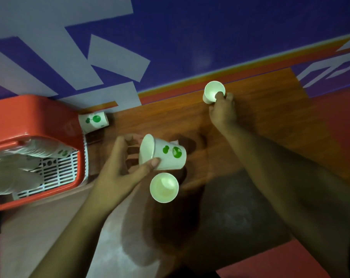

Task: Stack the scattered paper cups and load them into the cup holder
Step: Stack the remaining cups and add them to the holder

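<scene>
- Wood-grain counter carries scattered cups; gathering is in hand.
- Left hand holds a tipped cup; an upright cup sits just beside it.
- Right hand pinches the far cup's rim.
- Next, probably: nest the two held cups, mouths aligned.

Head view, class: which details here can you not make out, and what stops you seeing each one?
- Stacked cups in the red holder: blurred and cut by the left edge; no count possible.
- Far cup: right hand covers its side.
- Left hand fingers behind the tilted cup: hidden by the cup.
</scene>
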{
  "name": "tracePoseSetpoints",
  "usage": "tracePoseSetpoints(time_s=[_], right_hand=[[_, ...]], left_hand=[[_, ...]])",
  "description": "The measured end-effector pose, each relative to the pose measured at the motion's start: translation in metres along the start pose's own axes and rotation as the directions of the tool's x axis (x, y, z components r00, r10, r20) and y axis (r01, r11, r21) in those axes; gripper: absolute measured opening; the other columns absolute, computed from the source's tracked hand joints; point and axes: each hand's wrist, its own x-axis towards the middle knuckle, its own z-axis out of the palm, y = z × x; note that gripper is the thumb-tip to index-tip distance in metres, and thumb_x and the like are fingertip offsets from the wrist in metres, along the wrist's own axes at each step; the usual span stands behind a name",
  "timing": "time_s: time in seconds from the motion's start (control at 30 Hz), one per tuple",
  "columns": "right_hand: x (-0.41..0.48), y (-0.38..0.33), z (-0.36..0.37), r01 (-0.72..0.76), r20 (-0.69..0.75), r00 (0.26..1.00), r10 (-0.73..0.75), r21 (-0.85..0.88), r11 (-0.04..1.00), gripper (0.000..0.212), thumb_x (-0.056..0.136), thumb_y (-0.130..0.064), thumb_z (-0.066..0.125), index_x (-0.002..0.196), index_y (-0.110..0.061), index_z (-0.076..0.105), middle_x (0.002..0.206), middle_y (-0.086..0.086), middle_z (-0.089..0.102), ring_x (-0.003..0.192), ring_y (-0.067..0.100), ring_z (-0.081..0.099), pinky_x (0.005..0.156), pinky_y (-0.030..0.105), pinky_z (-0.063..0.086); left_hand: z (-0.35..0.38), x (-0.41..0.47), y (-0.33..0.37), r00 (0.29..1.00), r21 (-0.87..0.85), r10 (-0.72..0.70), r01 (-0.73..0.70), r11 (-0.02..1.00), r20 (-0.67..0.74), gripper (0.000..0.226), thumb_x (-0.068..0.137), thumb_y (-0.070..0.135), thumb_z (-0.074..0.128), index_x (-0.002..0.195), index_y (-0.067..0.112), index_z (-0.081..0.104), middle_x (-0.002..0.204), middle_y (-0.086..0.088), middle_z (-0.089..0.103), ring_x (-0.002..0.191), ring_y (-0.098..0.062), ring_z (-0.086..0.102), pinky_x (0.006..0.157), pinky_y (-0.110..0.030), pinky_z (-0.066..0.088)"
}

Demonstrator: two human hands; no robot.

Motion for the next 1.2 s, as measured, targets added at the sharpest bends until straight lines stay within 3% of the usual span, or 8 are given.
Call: tracePoseSetpoints(time_s=[0.23,0.47,0.6,0.7,0.83,0.9,1.0,1.2], right_hand=[[0.021,0.009,-0.004,0.008,0.027,1.0,-0.008,-0.015,1.0,0.029,0.09,-0.007,0.06,0.118,0.0,0.062,0.125,0.018,0.054,0.112,0.036,0.057,0.095,0.041,0.046],[-0.061,-0.002,-0.044,0.151,-0.104,0.988,-0.118,0.426,0.892,0.012,0.08,-0.015,0.075,0.086,-0.009,0.067,0.115,0.012,0.054,0.099,0.017,0.056,0.089,0.025,0.046],[-0.13,-0.005,-0.075,0.011,-0.029,1.0,0.006,0.566,0.824,0.021,0.079,-0.02,0.078,0.069,-0.018,0.06,0.135,0.001,0.047,0.119,0.002,0.045,0.087,0.002,0.03],[-0.176,-0.011,-0.093,0.069,-0.036,0.998,-0.06,0.64,0.765,0.024,0.077,-0.019,0.079,0.066,-0.016,0.058,0.133,-0.002,0.055,0.125,0.004,0.05,0.09,0.008,0.037],[-0.223,-0.03,-0.116,0.106,0.031,0.981,-0.192,0.742,0.662,0.022,0.074,-0.019,0.08,0.088,-0.014,0.064,0.123,-0.009,0.06,0.116,0.007,0.058,0.091,0.025,0.048],[-0.239,-0.042,-0.123,0.018,0.146,0.967,-0.211,0.781,0.624,0.048,0.073,-0.019,0.083,0.114,-0.024,0.06,0.121,-0.017,0.059,0.113,0.006,0.058,0.09,0.023,0.049],[-0.253,-0.054,-0.118,0.033,0.202,0.938,-0.281,0.755,0.655,0.074,0.069,-0.023,0.085,0.133,-0.032,0.049,0.13,-0.017,0.055,0.12,0.005,0.052,0.097,0.022,0.045],[-0.269,-0.063,-0.084,0.19,0.237,0.88,-0.412,0.619,0.762,0.081,0.069,-0.035,0.084,0.14,-0.03,0.044,0.142,-0.015,0.042,0.133,0.006,0.041,0.109,0.035,0.039]], left_hand=[[0.009,-0.029,-0.02,0.991,0.4,0.11,-0.134,0.907,0.082,0.061,0.075,0.06,0.073,0.128,0.039,0.051,0.126,0.022,0.055,0.119,-0.007,0.057,0.092,-0.023,0.05],[0.027,-0.029,-0.047,0.967,0.507,0.129,-0.227,0.832,0.222,0.075,0.077,0.058,0.07,0.142,0.026,0.051,0.136,0.019,0.047,0.126,-0.005,0.046,0.099,-0.009,0.035],[0.033,-0.028,-0.067,0.955,0.625,0.146,-0.281,0.728,0.26,0.077,0.073,0.036,0.084,0.142,0.018,0.055,0.136,0.007,0.051,0.119,-0.014,0.043,0.095,-0.026,0.043],[0.037,-0.026,-0.082,0.951,0.637,0.153,-0.293,0.713,0.267,0.08,0.07,0.031,0.089,0.141,0.016,0.055,0.134,0.003,0.052,0.116,-0.012,0.04,0.095,-0.037,0.049],[0.031,-0.024,-0.083,0.945,0.57,0.048,-0.236,0.787,0.324,0.092,0.07,0.042,0.089,0.148,0.018,0.047,0.138,0.005,0.048,0.124,-0.01,0.038,0.104,-0.039,0.044],[0.009,-0.018,-0.079,0.935,0.527,-0.043,-0.161,0.834,0.352,0.094,0.072,0.051,0.084,0.151,0.021,0.042,0.141,0.008,0.046,0.13,-0.01,0.04,0.109,-0.033,0.038],[-0.038,-0.001,-0.078,0.977,0.629,-0.084,-0.06,0.775,0.197,0.072,0.082,0.045,0.08,0.143,0.022,0.051,0.14,0.003,0.051,0.127,-0.018,0.05,0.106,-0.038,0.045],[-0.088,0.053,-0.056,0.996,0.739,-0.007,0.071,0.67,-0.089,0.049,0.088,0.017,0.076,0.131,0.003,0.059,0.128,-0.02,0.06,0.115,-0.037,0.059,0.098,-0.043,0.047]])
